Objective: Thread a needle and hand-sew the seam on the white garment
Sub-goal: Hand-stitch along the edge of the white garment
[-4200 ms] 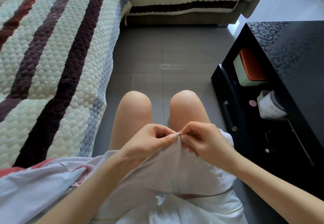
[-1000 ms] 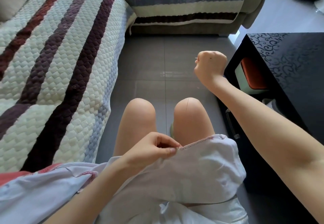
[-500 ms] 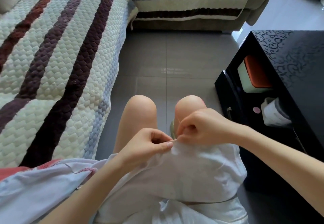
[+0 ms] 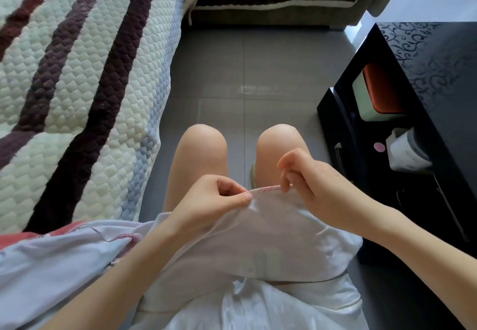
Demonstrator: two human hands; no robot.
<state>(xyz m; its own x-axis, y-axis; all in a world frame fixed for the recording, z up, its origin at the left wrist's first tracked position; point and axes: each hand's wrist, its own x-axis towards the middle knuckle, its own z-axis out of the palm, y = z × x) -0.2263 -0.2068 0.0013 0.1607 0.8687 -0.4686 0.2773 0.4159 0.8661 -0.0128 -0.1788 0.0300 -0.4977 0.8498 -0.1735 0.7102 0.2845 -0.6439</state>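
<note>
On the lap: white garment (image 4: 271,239) draped over both thighs; its seam (image 4: 268,188) held up between the hands, judged so to keep the stitch line taut and in sight
Left hand (image 4: 214,200): thumb and forefinger pinch the seam's left end, anchoring it
Right hand (image 4: 317,185): fingers curled, tips at the seam's right end, apparently pinching there; needle too small to confirm

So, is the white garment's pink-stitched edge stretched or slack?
Stretched: the pink-stitched edge runs nearly straight between the left hand and right hand.

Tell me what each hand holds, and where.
Left hand pinches the white garment at its stitched edge; the right hand touches that edge, grip unclear.
</note>
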